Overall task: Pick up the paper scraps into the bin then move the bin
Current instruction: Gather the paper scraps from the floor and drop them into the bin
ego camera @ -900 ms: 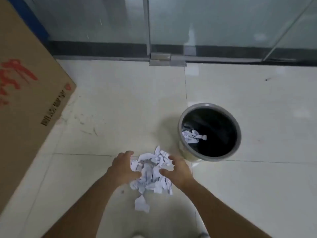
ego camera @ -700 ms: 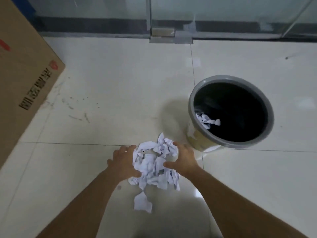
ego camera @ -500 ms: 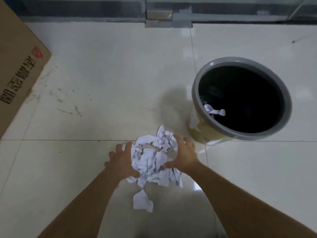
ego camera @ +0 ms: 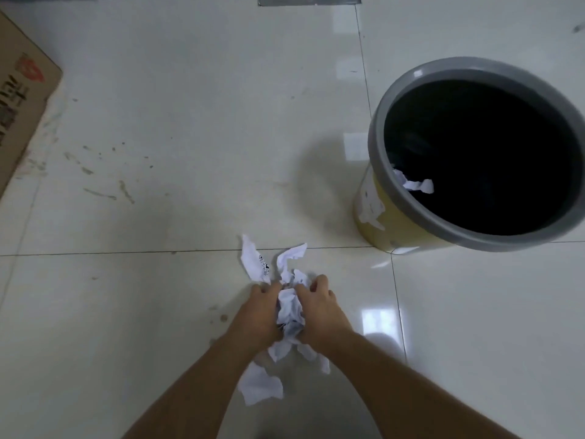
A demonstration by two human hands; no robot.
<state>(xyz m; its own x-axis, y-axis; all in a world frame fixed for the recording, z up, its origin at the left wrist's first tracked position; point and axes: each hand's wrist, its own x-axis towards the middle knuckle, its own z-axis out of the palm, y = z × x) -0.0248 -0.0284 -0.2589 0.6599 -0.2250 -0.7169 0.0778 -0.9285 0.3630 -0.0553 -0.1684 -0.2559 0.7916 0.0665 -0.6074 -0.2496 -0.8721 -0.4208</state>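
Scuffed white floor tiles (ego camera: 190, 128)

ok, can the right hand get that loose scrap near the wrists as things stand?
Probably not yet. The right hand and left hand are pressed together around the paper bundle, so its grip is taken. The loose scrap lies bare on the floor below both wrists, nothing covering it.

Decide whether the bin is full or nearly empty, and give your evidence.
Nearly empty. The bin stands upright with a dark, mostly bare interior; only a few paper scraps show inside by the near rim.
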